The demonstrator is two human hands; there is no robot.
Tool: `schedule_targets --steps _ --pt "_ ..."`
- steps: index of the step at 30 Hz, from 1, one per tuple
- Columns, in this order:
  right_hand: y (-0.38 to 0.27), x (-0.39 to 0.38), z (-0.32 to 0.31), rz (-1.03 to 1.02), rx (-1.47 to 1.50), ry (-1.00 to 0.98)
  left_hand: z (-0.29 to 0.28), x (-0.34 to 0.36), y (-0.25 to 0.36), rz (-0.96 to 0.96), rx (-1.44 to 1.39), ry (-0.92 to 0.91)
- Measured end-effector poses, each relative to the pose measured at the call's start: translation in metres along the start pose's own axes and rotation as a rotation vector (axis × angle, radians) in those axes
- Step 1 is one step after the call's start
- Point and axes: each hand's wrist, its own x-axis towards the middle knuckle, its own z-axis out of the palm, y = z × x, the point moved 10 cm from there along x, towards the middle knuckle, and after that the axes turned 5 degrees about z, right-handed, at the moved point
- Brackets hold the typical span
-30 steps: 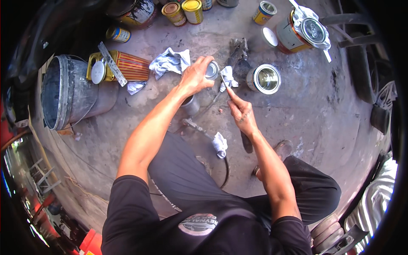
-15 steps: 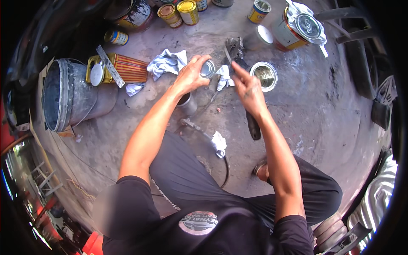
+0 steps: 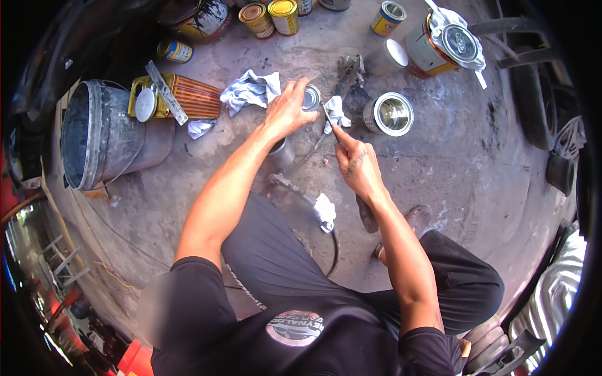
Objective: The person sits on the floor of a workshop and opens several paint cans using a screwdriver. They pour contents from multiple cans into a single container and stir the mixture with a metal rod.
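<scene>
Grey lid, seemingly not yet off the can the left hand grips; right hand clasps a tool beside it.

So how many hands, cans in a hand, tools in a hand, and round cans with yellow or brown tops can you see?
Hands: 2, the left hand and right hand
Cans in a hand: 1, a small can
Tools in a hand: 1, a dark-handled tool
Round cans with yellow or brown tops: 2, a yellow-topped can and a brown-topped can
Total: 6
</scene>
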Motion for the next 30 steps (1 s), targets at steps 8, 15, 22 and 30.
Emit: schedule_targets --steps 8,15,22,30 --pt "-0.028 0.010 0.000 -0.113 -0.346 -0.053 0.002 0.002 0.000 0.111 -0.025 0.072" --pt "0.012 0.014 0.021 -0.212 -0.336 -0.103 0.004 0.005 -0.002 0.049 0.003 0.029" --pt "0.051 0.026 0.028 -0.448 -0.095 0.074 0.002 0.003 -0.002 0.022 0.027 -0.002" --pt "0.014 0.001 0.017 -0.052 -0.068 0.093 -0.001 0.005 0.006 0.072 0.012 0.038"
